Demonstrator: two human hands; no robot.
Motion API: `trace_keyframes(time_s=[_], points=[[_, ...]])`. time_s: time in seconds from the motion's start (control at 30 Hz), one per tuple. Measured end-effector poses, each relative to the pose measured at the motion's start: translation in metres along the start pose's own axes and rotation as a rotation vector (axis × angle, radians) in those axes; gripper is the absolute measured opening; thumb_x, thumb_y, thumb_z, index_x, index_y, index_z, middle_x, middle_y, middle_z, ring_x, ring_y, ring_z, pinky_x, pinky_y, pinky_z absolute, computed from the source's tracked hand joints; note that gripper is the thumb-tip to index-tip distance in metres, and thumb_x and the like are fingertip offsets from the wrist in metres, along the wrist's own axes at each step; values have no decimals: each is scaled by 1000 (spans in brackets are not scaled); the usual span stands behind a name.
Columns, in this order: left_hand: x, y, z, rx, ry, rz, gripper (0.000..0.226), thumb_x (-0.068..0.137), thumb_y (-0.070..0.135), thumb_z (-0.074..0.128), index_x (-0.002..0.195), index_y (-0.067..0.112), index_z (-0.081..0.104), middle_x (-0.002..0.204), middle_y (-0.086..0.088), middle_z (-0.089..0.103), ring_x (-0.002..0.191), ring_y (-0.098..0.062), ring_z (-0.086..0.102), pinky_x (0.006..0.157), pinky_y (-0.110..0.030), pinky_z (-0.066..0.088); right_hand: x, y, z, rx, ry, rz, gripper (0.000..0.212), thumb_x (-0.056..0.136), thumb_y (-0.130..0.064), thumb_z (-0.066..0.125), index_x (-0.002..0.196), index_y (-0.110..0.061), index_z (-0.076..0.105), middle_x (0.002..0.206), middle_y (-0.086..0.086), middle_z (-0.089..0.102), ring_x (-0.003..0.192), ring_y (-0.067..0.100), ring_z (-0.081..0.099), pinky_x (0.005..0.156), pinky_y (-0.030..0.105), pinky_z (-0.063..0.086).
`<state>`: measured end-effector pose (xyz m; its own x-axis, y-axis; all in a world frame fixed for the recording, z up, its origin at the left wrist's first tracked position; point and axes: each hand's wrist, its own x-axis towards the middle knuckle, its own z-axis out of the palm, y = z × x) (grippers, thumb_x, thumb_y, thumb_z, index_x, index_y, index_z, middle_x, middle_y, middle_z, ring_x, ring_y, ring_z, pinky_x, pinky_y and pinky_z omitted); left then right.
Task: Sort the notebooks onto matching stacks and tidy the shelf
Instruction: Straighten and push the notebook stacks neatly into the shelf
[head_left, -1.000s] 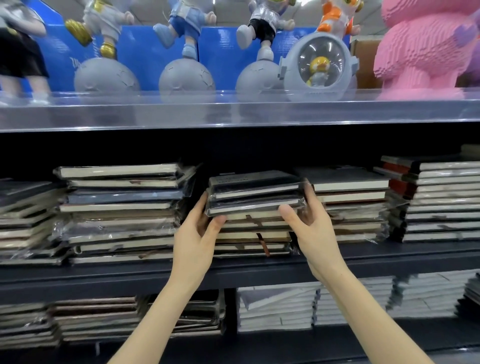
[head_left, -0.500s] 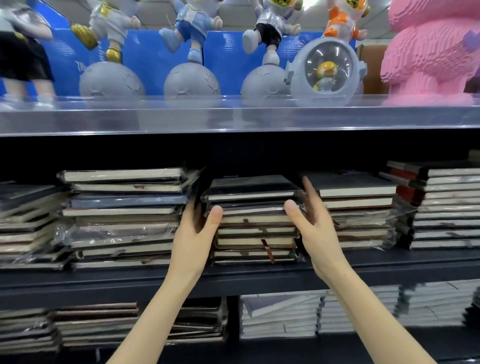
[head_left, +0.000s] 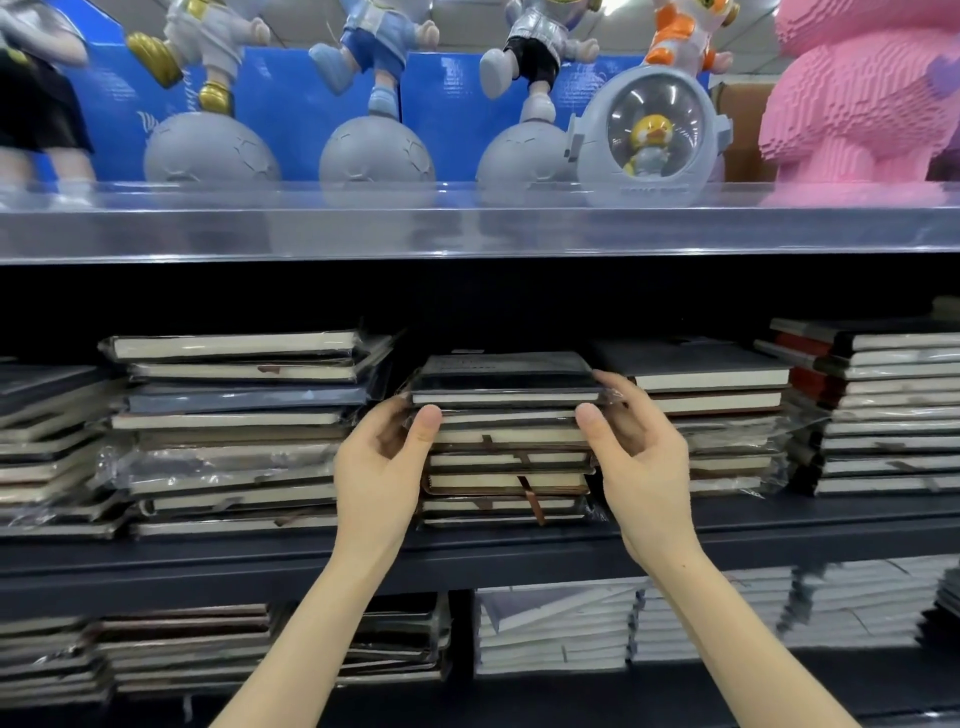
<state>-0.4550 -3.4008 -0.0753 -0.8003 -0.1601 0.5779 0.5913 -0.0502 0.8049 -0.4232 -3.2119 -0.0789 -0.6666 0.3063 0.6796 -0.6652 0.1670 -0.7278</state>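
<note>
A middle stack of wrapped notebooks (head_left: 506, 470) sits on the dark shelf (head_left: 467, 558). Its top black notebook (head_left: 506, 376) lies flat on the pile. My left hand (head_left: 382, 467) presses the stack's left side, thumb on the front edge just under the top books. My right hand (head_left: 641, 457) cups the right side, fingers touching the top notebook's right corner and thumb on the front edge. Both hands rest against the upper notebooks, which lie on the pile.
Taller notebook stacks stand left (head_left: 234, 431) and right (head_left: 711, 410), with another at far right (head_left: 883, 410). More stacks fill the lower shelf (head_left: 556, 629). Above, a clear rail (head_left: 467, 228) fronts toy figures on grey balls and a pink block figure (head_left: 862, 93).
The top notebooks, raised and tilted a second ago, now lie flat on the stack. Both hands have slid in to its upper corners.
</note>
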Motion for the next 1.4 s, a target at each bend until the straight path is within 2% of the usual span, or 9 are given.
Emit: trace_keyframes(time_s=[0.13, 0.3, 0.37, 0.53, 0.7, 0.83, 1.13, 1.27, 1.4], points=[[0, 0, 0, -23, 32, 9, 43, 71, 35, 68, 111, 22, 63, 95, 17, 67, 93, 10, 63, 79, -6, 46, -1, -3, -2, 41, 42, -4, 33, 88, -12, 62, 120, -22, 61, 107, -4, 71, 103, 4, 65, 90, 17, 50], [-6, 5, 6, -3, -1, 51, 21, 79, 24, 69, 97, 33, 64, 81, 29, 69, 89, 13, 62, 75, -3, 44, 3, -5, -3, 46, 30, -7, 31, 93, -8, 56, 115, -29, 58, 100, -9, 70, 98, -1, 64, 84, 12, 48], [-8, 5, 7, -25, 2, 47, 24, 81, 27, 67, 100, 39, 57, 91, 26, 67, 94, 19, 57, 77, -1, 42, 4, -5, -3, 27, 2, -2, 30, 93, -10, 56, 116, -29, 58, 105, -6, 69, 102, 1, 63, 86, 14, 48], [-4, 2, 10, -38, -63, 50, 55, 85, 39, 55, 136, 37, 37, 135, 25, 42, 118, 20, 39, 95, -1, 33, 8, -3, -7, 4, -76, 29, 29, 93, -14, 57, 119, -27, 56, 116, 0, 66, 110, 6, 61, 94, 21, 48], [-2, 0, 7, 25, -95, 85, 50, 88, 38, 53, 131, 50, 31, 142, 19, 41, 125, 7, 43, 104, -10, 33, 6, -6, -11, -36, -71, 18, 30, 91, -12, 60, 116, -28, 59, 114, 4, 67, 107, 9, 63, 95, 24, 50], [4, -5, 2, 73, -114, 104, 39, 88, 42, 51, 126, 42, 47, 135, 11, 55, 125, 0, 48, 106, -19, 37, 2, -6, -11, -61, -51, -9, 32, 89, -11, 63, 116, -29, 61, 116, 0, 67, 112, 12, 62, 99, 33, 49], [4, -2, -2, 129, -125, 73, 46, 90, 40, 51, 134, 32, 47, 137, 7, 53, 126, -3, 48, 104, -15, 37, 3, -8, -10, -83, -62, -7, 34, 89, -11, 63, 114, -34, 59, 119, 1, 66, 114, 12, 60, 101, 38, 48], [-8, 1, -3, 147, -132, -19, 58, 91, 48, 39, 146, 31, 31, 142, 24, 33, 131, 8, 30, 103, -5, 26, -5, -12, -11, -68, -87, 12, 39, 91, -13, 61, 126, -29, 54, 126, -10, 60, 118, -1, 55, 101, 20, 45], [-29, -12, -10, 181, -164, -174, 52, 99, 41, 34, 148, 29, 25, 147, 19, 32, 133, 4, 29, 114, -23, 22, -28, -3, -16, -89, -4, 31, 41, 92, -14, 59, 131, -24, 50, 124, -17, 58, 116, -10, 52, 93, 6, 41]])
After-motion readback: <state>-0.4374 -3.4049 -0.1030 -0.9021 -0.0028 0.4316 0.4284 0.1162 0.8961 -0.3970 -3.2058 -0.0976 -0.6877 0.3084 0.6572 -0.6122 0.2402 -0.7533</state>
